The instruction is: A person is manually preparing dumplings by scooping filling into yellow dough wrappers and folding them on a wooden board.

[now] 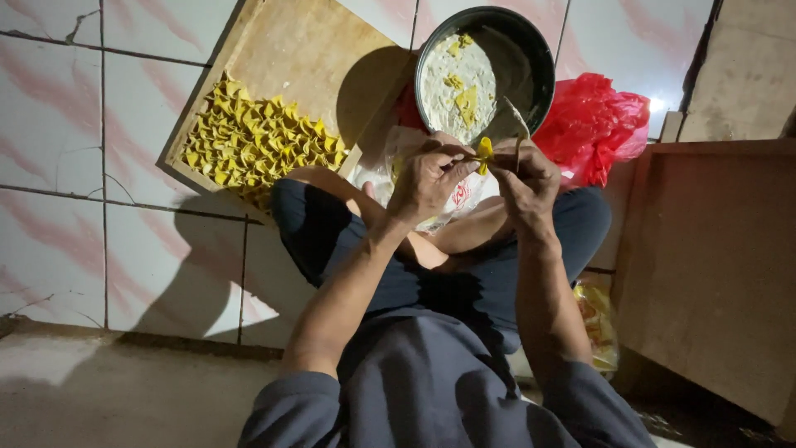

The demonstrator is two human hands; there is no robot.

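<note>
My left hand (427, 178) and my right hand (524, 176) meet over my lap, both pinching a small yellow dumpling wrapper (484, 152) between the fingertips. A thin wooden stick (518, 120) rises from my right hand, held along with the wrapper. Just beyond my hands stands a dark round bowl (531, 50) with pale filling and a few yellow wrapper scraps in it. To the left, a wooden tray (307, 50) carries several rows of folded yellow dumplings (253, 141).
I sit cross-legged in dark trousers on a tiled floor (108, 124). A red plastic bag (593, 120) lies right of the bowl. A white printed plastic bag (460, 199) lies under my hands. A wooden board (713, 265) stands at right, with another bag (597, 319) beside my knee.
</note>
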